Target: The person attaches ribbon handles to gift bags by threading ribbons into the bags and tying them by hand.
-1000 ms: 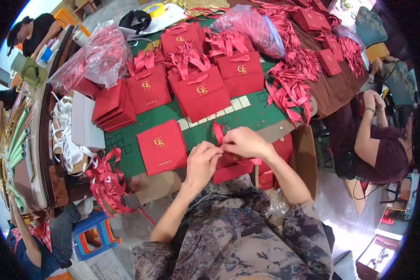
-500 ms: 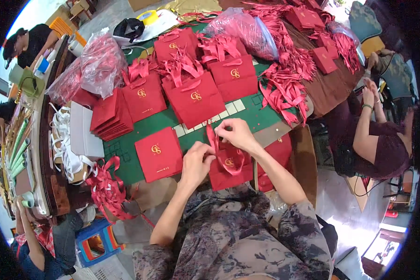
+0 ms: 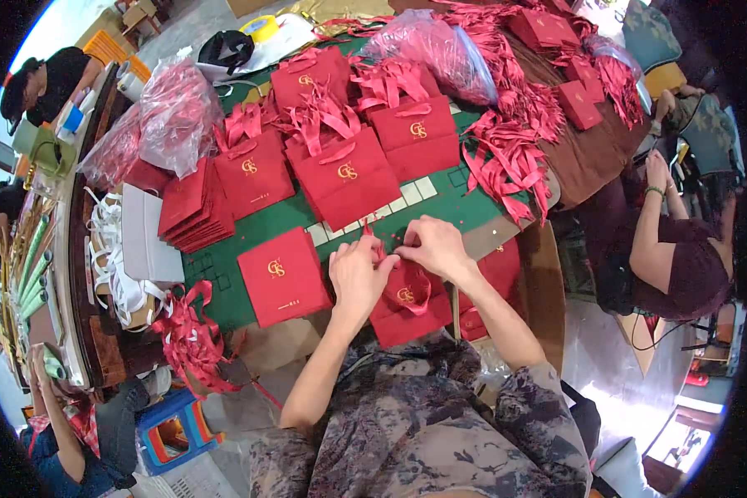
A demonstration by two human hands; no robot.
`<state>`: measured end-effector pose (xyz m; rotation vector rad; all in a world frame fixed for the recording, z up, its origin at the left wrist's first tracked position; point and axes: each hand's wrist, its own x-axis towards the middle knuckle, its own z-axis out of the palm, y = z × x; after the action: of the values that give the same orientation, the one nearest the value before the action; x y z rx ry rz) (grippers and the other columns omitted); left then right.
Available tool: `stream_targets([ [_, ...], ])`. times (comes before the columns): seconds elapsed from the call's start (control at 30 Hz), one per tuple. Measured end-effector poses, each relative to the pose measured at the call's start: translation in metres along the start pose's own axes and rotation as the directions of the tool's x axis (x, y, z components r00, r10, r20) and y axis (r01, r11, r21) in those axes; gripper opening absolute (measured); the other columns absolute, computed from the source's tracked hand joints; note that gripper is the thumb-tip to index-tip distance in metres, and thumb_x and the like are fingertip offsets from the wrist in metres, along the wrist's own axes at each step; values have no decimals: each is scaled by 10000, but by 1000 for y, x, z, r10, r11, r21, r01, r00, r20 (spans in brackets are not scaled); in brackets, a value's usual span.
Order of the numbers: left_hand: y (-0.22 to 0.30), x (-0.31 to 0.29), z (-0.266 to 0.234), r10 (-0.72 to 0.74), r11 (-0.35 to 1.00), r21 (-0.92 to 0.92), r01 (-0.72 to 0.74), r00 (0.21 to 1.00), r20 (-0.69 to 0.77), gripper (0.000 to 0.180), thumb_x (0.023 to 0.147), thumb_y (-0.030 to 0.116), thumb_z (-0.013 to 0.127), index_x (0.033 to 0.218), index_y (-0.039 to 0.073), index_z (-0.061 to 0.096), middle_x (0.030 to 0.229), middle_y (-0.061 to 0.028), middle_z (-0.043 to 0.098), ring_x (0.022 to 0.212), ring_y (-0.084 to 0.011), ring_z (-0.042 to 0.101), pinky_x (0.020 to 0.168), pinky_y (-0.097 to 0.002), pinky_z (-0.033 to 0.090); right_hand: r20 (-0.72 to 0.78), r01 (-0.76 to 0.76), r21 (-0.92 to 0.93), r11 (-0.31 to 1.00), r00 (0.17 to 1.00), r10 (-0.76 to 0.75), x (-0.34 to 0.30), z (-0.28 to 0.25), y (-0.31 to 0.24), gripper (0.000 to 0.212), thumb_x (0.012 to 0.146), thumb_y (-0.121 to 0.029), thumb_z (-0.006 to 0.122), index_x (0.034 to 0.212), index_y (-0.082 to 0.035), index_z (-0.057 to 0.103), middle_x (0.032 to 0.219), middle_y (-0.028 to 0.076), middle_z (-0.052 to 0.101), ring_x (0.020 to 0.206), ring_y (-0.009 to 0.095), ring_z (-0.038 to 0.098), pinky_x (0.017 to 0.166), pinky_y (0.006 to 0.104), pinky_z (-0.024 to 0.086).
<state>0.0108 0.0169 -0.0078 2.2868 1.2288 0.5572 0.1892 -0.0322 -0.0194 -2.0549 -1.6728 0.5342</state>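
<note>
I judge the bag (image 3: 405, 322) part done: handle (image 3: 417, 310) looped, left hand (image 3: 358, 272) pinching ribbon (image 3: 378, 249), right hand's (image 3: 438, 249) hold unclear, ribboned bags (image 3: 347, 181) beyond it, ribbonless flat bag (image 3: 282, 277) left.

A red bag (image 3: 397, 324) is marked in gold
The ribbons (image 3: 506, 170) are coloured pinkish red, the table (image 3: 452, 209) is covered in green, and the shirt (image 3: 427, 415) is mottled grey and black.

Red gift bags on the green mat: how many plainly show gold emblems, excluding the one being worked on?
5: flat bag beside the left hand; behind it, left bag, middle bag, right bag; farthest, back bag. Others may be hidden.
</note>
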Motion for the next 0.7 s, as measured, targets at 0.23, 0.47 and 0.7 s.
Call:
stream_targets([
  [0.23,-22,-4,23,-49,993,-110,41,996,-69,252,770,230,821,913,53,712,713,-79,676,686,-273,634,661,-396,502,-18,-3,254,967,1000,8,-2,6,-2,144,843,-165,705,902,-42,662,855,157,674,805,341,676,717,438,534],
  [0.47,-15,-2,21,-155,874,-475,98,985,-82,163,853,152,766,946,18,766,802,-93,716,689,-145,639,634,-283,495,-57,2,636,772,997,44,-10,1,-4,179,963,-115,630,1065,27,669,919,53,710,861,114,667,787,282,533],
  [0.7,-13,1,20,-123,854,-513,81,991,-50,156,856,151,765,964,40,786,787,-94,718,753,-167,662,723,-299,506,51,-67,685,725,998,43,-14,-8,-15,185,959,-108,644,1077,26,694,949,47,714,867,95,658,800,260,529],
])
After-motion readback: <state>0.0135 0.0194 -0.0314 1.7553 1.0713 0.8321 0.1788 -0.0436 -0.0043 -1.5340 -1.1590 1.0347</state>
